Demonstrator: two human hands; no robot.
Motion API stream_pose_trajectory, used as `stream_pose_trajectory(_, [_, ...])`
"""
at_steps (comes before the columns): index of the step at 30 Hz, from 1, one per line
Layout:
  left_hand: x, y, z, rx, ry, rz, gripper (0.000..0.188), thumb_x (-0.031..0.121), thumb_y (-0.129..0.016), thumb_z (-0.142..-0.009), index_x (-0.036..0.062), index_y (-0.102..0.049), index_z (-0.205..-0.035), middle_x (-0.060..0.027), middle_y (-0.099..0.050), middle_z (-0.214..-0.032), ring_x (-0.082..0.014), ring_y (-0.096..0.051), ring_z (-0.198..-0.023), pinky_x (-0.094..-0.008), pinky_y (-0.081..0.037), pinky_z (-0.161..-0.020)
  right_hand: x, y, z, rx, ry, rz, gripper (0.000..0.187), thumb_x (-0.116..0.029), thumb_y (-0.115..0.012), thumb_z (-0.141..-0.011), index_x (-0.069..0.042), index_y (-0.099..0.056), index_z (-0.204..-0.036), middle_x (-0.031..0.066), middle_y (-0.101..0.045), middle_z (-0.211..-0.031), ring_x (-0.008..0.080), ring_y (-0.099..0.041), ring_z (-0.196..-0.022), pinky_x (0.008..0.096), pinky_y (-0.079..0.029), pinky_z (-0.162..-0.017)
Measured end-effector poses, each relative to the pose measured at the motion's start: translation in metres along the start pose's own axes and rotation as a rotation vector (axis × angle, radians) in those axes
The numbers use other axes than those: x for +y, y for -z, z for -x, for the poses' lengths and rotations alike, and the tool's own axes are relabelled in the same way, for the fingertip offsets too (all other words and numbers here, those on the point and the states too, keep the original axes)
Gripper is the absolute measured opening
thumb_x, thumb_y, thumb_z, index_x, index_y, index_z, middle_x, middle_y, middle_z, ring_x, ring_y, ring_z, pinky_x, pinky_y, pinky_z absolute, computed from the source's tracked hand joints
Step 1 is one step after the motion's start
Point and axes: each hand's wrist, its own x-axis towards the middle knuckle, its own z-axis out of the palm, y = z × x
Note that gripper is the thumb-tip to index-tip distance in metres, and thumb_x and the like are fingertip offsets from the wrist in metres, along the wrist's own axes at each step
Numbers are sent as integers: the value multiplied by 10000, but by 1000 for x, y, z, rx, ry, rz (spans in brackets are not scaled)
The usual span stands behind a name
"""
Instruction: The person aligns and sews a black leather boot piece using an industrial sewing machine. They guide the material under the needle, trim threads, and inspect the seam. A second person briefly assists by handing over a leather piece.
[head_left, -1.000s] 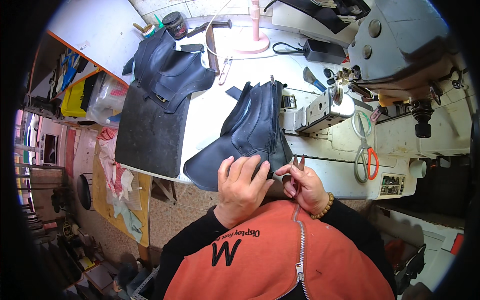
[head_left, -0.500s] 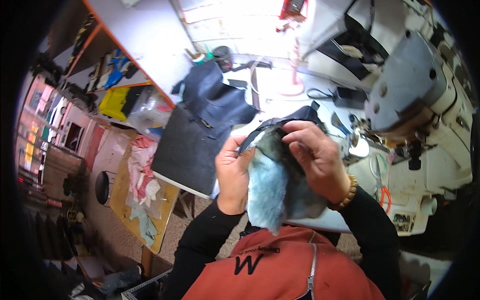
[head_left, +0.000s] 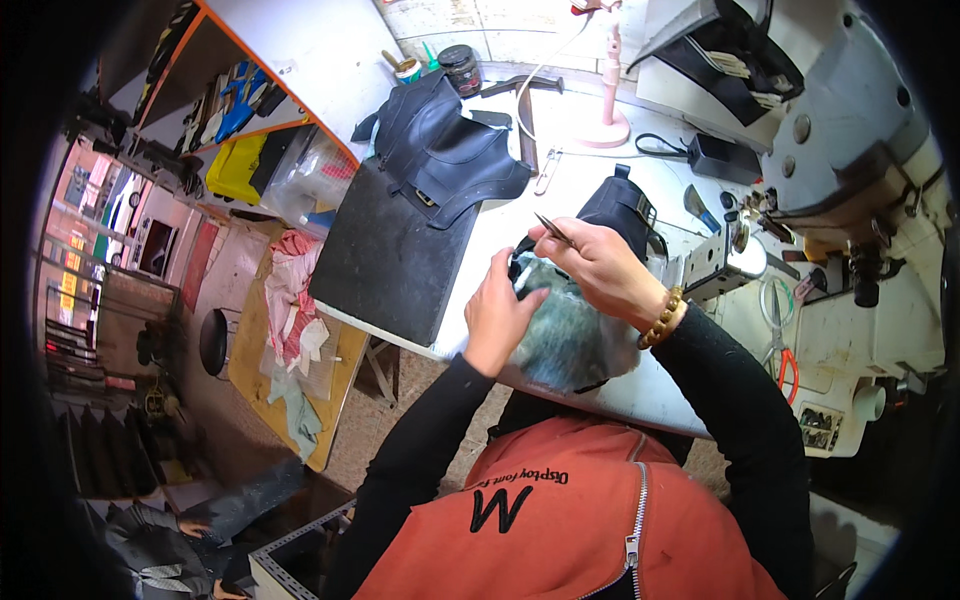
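Note:
A black leather boot upper [head_left: 612, 212] with a strap and buckle lies at the near part of the white table, its fluffy grey-green lining [head_left: 570, 340] turned toward me. My left hand [head_left: 500, 312] is closed on the lining's left edge, thumb on the fur side. Between the fingers of my right hand [head_left: 598, 262] is a small metal tool [head_left: 553, 229] with two slim points, tweezers or thread snips; I cannot tell which. The points face up and left, above the upper. That hand covers part of the lining's top edge.
A sewing machine [head_left: 850, 200] stands at right, near orange-handled scissors [head_left: 780, 345]. Another black leather upper [head_left: 440, 150] overlaps a black board [head_left: 400, 255] at left. Behind are a hammer [head_left: 522, 85], a dark jar [head_left: 460, 70] and a pink stand [head_left: 603, 125]. Another person [head_left: 150, 545] is at lower left.
The fur-lined upper has gone from raised in both hands down onto the table. My right hand has left its edge and now holds the pointed metal tool. The view has shifted.

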Motion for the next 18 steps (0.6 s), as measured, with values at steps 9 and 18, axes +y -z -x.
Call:
stream_pose_trajectory(9, [-29, -37, -24, -125, 446, 1066, 76, -20, -591, -912, 4, -635, -970, -26, -666, -865, -104, -605, -733, -248, -496, -701, 32, -33, 53, 123, -309, 108, 305, -263, -523, -1020, 11, -606, -915, 223, -637, -797, 381, -625, -738, 449, -498, -710])
stream_pose_trajectory(18, [-4, -34, 33, -223, 542, 1352, 69, -4, -558, -971, 13, -578, -1035, -63, -666, -966, -114, -627, -805, -261, -512, -747, 38, -3, 23, 121, -3, -56, 277, -230, -529, -1020, 33, -596, -960, 230, -621, -807, 369, -600, -726, 421, -473, -682])
